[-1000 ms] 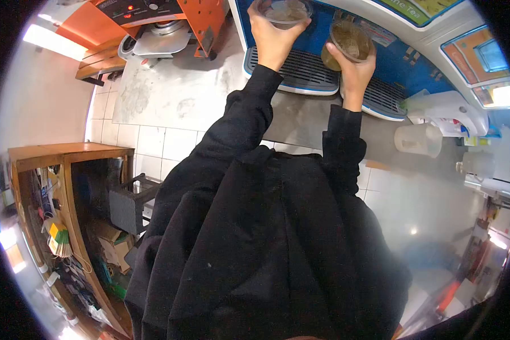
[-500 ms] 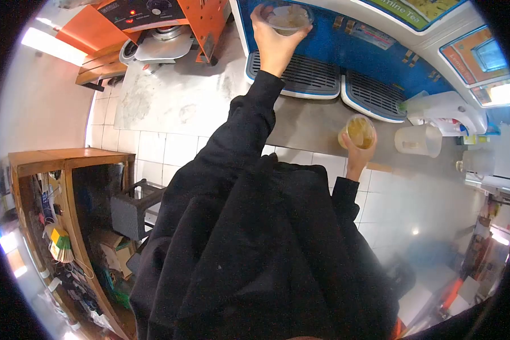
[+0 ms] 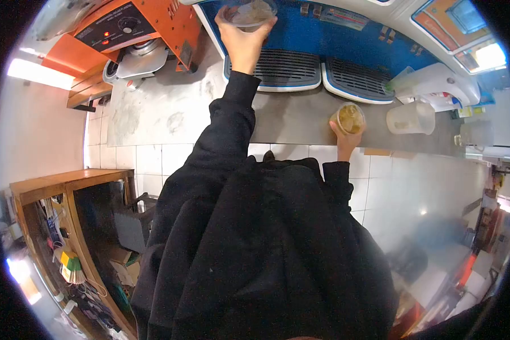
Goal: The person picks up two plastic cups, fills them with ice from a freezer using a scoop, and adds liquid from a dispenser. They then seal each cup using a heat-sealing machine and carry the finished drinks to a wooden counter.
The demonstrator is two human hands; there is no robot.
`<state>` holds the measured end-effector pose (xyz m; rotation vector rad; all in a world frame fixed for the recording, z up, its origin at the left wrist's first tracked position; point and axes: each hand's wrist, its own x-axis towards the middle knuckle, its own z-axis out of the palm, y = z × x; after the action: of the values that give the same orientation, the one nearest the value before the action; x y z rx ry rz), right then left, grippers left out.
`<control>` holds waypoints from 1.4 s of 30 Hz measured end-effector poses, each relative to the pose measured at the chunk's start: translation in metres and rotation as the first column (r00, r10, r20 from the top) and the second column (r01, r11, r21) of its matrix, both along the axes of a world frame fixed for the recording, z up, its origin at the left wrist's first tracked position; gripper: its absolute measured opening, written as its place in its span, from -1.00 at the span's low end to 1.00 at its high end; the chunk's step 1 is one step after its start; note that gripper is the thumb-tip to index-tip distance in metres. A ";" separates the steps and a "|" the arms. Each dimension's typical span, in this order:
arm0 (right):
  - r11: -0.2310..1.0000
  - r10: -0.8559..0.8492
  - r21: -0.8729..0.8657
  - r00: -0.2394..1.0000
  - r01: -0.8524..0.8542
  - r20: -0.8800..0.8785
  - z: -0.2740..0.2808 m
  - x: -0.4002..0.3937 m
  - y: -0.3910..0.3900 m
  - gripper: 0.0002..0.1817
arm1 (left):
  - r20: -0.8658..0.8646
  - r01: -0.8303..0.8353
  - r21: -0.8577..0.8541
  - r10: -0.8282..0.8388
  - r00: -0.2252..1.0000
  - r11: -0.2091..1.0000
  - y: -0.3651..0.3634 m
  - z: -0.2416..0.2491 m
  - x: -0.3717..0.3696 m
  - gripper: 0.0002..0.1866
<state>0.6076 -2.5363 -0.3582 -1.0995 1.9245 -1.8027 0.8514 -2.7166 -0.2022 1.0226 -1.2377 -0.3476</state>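
My left hand (image 3: 243,45) is wrapped around a clear plastic cup (image 3: 248,14) at the top of the view, held up against the blue front of a drink dispenser (image 3: 300,39). Ice seems to show inside that cup. Lower and to the right, my right hand (image 3: 347,137) grips a second clear plastic cup (image 3: 351,118). This one contains a yellowish drink with ice, and it sits over the front part of the grey counter (image 3: 292,122).
Below the dispenser are two slatted drip trays (image 3: 286,71). A translucent pitcher (image 3: 411,118) stands right of the right-hand cup, with a white machine (image 3: 445,82) behind it. An orange sealing machine (image 3: 141,34) occupies the left. Behind me are a wooden cabinet (image 3: 71,181) and a dark stool (image 3: 135,224).
The camera view has shifted, sliding the counter and dispenser left. Both hands keep their cups; my right hand now shows below its cup rather than at its lower right side.
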 end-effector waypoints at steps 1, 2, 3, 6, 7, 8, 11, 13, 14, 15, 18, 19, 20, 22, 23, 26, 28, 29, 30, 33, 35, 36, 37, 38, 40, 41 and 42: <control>1.000 -0.006 -0.003 1.000 0.006 0.000 -0.002 -0.002 -0.001 -0.15 | 0.038 -0.045 0.009 0.045 0.998 0.999 -0.001 -0.001 0.000 -0.02; 0.999 -0.026 0.024 1.000 0.026 0.004 -0.005 -0.002 -0.002 -0.16 | 0.036 -0.042 -0.011 0.042 0.998 0.999 -0.003 -0.002 0.000 -0.02; 0.998 -0.046 0.053 0.999 0.046 0.009 -0.008 -0.002 -0.001 -0.18 | 0.038 -0.037 -0.011 0.038 0.999 0.999 -0.003 -0.003 0.000 -0.02; 0.996 0.002 0.088 1.000 -0.004 0.028 -0.011 -0.006 -0.001 -0.11 | -0.001 -0.023 -0.023 0.023 1.000 0.999 -0.001 -0.001 -0.002 -0.02; 0.996 0.002 0.088 1.000 -0.004 0.028 -0.014 -0.007 -0.001 -0.11 | -0.004 -0.014 -0.015 0.014 1.000 1.000 0.000 0.000 -0.002 -0.02; 0.999 0.033 0.041 0.999 -0.032 -0.018 -0.016 -0.009 -0.001 -0.13 | -0.007 -0.005 -0.009 0.005 1.000 1.000 0.001 0.000 -0.001 -0.03; 0.998 0.064 0.033 0.997 -0.062 -0.042 -0.014 -0.010 -0.001 -0.12 | 0.053 -0.050 -0.047 0.053 0.997 0.998 -0.003 -0.001 0.000 -0.03; 0.995 0.063 0.072 0.998 -0.062 -0.019 -0.013 -0.009 0.001 -0.11 | -0.018 -0.008 -0.017 0.008 1.000 1.000 0.001 0.002 -0.002 -0.03; 0.995 0.039 0.095 0.998 -0.034 -0.050 -0.014 -0.009 0.002 -0.08 | -0.090 0.035 0.007 -0.034 0.995 0.999 0.004 0.005 -0.004 -0.02; 0.994 0.018 0.109 0.996 -0.009 -0.082 -0.012 -0.009 -0.002 -0.06 | -0.092 0.031 -0.002 -0.031 0.995 1.000 0.004 0.006 -0.006 -0.02; 0.996 -0.020 0.088 0.993 0.030 -0.119 -0.024 -0.011 -0.003 -0.05 | -0.027 -0.030 -0.033 0.029 0.999 0.999 0.005 0.005 -0.004 -0.05; 0.997 -0.007 0.078 0.993 0.016 -0.120 -0.024 -0.008 -0.004 -0.05 | 0.006 -0.066 -0.026 0.066 0.998 0.997 0.003 0.005 -0.004 -0.04; 1.000 0.000 0.014 0.994 0.002 -0.109 -0.025 -0.004 -0.004 -0.06 | 0.020 -0.084 -0.033 0.085 0.996 0.996 0.002 0.004 -0.004 -0.04; 0.998 0.070 0.001 0.991 -0.071 -0.113 -0.022 -0.003 -0.001 -0.13 | 0.029 -0.112 -0.043 0.113 0.993 0.993 0.002 0.004 -0.006 -0.04; 0.997 0.079 -0.001 0.990 -0.080 -0.116 -0.024 -0.003 0.000 -0.13 | 0.014 -0.101 -0.037 0.102 0.995 0.994 0.003 0.004 -0.006 -0.04; 0.989 0.132 0.083 0.985 -0.124 -0.108 -0.034 -0.008 -0.001 -0.25 | -0.012 -0.059 -0.025 0.059 0.998 0.998 0.004 0.006 -0.007 -0.05; 0.988 0.141 0.061 0.989 -0.139 -0.039 -0.039 -0.010 -0.002 -0.33 | -0.029 -0.006 -0.027 0.005 1.000 1.000 0.004 0.006 -0.004 -0.06; 0.988 0.147 0.060 0.988 -0.145 -0.040 -0.041 -0.011 -0.003 -0.33 | -0.030 -0.012 -0.028 0.011 0.999 1.000 0.003 0.005 -0.002 -0.06; 0.988 0.143 0.072 0.989 -0.140 -0.035 -0.042 -0.012 -0.003 -0.29 | 0.014 0.018 -0.023 -0.018 1.000 1.000 0.002 0.004 0.001 -0.07; 0.987 0.146 0.067 0.989 -0.143 -0.032 -0.042 -0.013 -0.003 -0.24 | 0.055 0.081 0.010 -0.082 0.995 0.997 0.003 0.008 0.006 -0.09; 0.987 0.154 0.051 0.987 -0.152 -0.035 -0.041 -0.011 -0.003 -0.24 | 0.049 0.115 0.037 -0.117 0.992 0.993 0.002 0.010 0.009 -0.10; 0.990 0.135 0.042 0.990 -0.133 -0.046 -0.040 -0.010 -0.003 -0.28 | 0.037 0.155 0.035 -0.157 0.987 0.987 0.001 0.011 0.010 -0.10; 0.993 0.118 0.033 0.991 -0.116 -0.058 -0.037 -0.007 -0.003 -0.31 | 0.024 0.195 0.032 -0.196 0.980 0.980 -0.001 0.011 0.013 -0.10; 0.992 0.123 0.035 0.991 -0.121 -0.059 -0.035 -0.006 -0.002 -0.31 | 0.022 0.190 0.033 -0.191 0.981 0.981 -0.002 0.010 0.015 -0.10; 0.991 0.119 0.071 0.992 -0.115 -0.050 -0.030 -0.004 -0.001 -0.28 | 0.077 0.243 0.034 -0.245 0.966 0.969 -0.004 0.010 0.020 -0.09; 0.990 0.122 0.072 0.991 -0.119 -0.048 -0.032 -0.003 -0.001 -0.28 | 0.078 0.239 0.035 -0.241 0.967 0.970 -0.005 0.010 0.022 -0.09; 0.990 0.112 0.093 0.992 -0.107 -0.053 -0.033 -0.004 0.000 -0.27 | 0.102 0.245 0.039 -0.247 0.964 0.969 -0.005 0.010 0.025 -0.08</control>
<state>0.6034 -2.5365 -0.3907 -1.2148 1.9177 -1.6280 0.8759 -2.7214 -0.1926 0.9194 -1.4648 -0.5081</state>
